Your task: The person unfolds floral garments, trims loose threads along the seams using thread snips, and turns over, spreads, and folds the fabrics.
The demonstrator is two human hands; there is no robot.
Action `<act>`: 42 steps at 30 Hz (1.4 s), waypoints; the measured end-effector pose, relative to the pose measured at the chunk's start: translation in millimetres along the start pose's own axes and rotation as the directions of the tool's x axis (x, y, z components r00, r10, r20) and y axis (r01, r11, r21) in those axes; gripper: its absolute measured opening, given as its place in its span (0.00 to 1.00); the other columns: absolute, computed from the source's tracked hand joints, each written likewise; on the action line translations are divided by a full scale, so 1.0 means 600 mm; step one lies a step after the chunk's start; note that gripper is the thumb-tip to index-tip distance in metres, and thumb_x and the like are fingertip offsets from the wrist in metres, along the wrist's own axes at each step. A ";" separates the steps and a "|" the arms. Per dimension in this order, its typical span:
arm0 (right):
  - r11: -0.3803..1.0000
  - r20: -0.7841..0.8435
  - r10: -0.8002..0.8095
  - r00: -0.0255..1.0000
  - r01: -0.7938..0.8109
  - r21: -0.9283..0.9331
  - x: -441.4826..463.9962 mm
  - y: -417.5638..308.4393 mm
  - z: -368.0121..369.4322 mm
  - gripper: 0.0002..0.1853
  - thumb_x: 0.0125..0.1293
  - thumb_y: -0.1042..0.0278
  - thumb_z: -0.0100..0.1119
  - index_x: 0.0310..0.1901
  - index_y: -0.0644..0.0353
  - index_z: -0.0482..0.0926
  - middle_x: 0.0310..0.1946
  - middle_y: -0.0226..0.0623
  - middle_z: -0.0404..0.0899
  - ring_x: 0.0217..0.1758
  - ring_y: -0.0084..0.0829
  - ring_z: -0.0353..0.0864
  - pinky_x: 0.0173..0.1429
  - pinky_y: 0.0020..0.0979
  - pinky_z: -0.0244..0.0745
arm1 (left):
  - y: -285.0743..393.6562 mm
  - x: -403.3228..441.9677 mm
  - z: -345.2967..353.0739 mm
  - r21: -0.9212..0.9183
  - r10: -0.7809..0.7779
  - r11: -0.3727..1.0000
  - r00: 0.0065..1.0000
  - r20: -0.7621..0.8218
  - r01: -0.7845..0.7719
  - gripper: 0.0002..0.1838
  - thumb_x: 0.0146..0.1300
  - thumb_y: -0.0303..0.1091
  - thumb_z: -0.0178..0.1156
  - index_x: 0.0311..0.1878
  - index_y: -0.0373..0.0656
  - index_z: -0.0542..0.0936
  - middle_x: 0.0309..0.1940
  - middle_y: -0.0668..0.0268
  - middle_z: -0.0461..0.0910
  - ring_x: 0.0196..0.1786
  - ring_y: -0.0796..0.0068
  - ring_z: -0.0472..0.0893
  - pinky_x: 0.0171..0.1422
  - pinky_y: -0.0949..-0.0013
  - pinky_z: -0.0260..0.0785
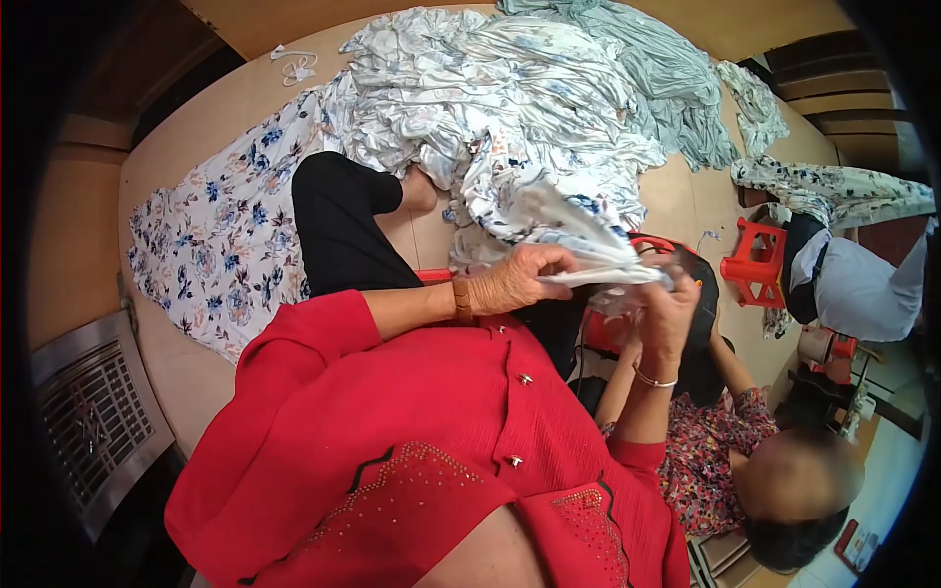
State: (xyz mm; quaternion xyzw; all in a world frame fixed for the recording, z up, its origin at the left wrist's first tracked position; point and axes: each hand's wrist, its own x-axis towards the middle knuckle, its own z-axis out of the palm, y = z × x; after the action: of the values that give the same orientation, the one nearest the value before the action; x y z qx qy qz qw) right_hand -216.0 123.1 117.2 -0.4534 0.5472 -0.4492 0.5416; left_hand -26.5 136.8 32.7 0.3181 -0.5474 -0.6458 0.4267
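A strip of white floral fabric (583, 225) is stretched between my two hands in front of my red top. My left hand (518, 278) pinches the fabric's edge at one end. At the other end, my right hand (670, 302), with a bracelet at its wrist, has its fingers closed on the same edge. From there the fabric runs forward into a large crumpled heap of floral cloth (490, 78) on the floor. Part of the fabric near my fingers is blurred, and I cannot make out its exact edge.
Blue-flowered cloth (230, 216) lies spread at the left, and grey-green cloth (676, 78) at the back. Beside my right arm sits a person in a patterned top (711, 451). Another person in a pale shirt (867, 289) is by a red stool (755, 260).
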 end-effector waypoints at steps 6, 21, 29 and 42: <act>0.928 -0.146 -0.215 0.966 0.249 0.277 0.004 0.012 -0.049 0.09 0.49 0.78 0.61 0.34 0.65 0.73 0.28 0.33 0.74 0.29 0.21 0.73 0.37 0.21 0.70 | -0.091 -0.035 -0.046 0.447 0.206 0.847 0.954 0.220 -0.286 0.08 0.54 0.30 0.56 0.35 0.36 0.74 0.28 0.63 0.74 0.35 0.72 0.75 0.40 0.72 0.64; 0.788 -0.399 -0.247 0.883 0.423 0.448 -0.007 0.039 -0.092 0.14 0.51 0.74 0.58 0.39 0.61 0.67 0.32 0.30 0.70 0.39 0.26 0.73 0.51 0.31 0.70 | -0.149 -0.033 -0.084 -0.252 -0.236 0.939 0.972 0.018 0.232 0.09 0.57 0.26 0.54 0.41 0.38 0.75 0.33 0.70 0.75 0.36 0.83 0.74 0.41 0.79 0.66; 0.762 -0.403 -0.250 0.880 0.436 0.478 -0.011 0.034 -0.086 0.14 0.49 0.73 0.59 0.37 0.61 0.67 0.33 0.32 0.69 0.39 0.28 0.72 0.51 0.32 0.70 | -0.094 0.039 -0.085 0.319 -0.195 0.922 0.975 -0.103 0.218 0.15 0.56 0.32 0.56 0.48 0.46 0.74 0.20 0.71 0.75 0.25 0.87 0.72 0.30 0.77 0.64; 0.787 -0.300 -0.314 0.901 0.424 0.449 -0.027 0.038 -0.088 0.14 0.49 0.69 0.62 0.33 0.63 0.68 0.29 0.33 0.69 0.35 0.27 0.73 0.45 0.29 0.71 | -0.115 0.030 -0.082 0.518 0.321 0.842 0.913 -0.252 -0.153 0.07 0.54 0.30 0.56 0.36 0.39 0.77 0.24 0.62 0.76 0.23 0.74 0.74 0.29 0.74 0.65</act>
State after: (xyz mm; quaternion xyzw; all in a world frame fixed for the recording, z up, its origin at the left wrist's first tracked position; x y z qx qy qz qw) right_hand -268.8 143.2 98.4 -0.3449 0.3648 -0.7186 0.4812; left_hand -5.4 101.6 -43.4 0.4470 -0.6489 -0.3660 0.4951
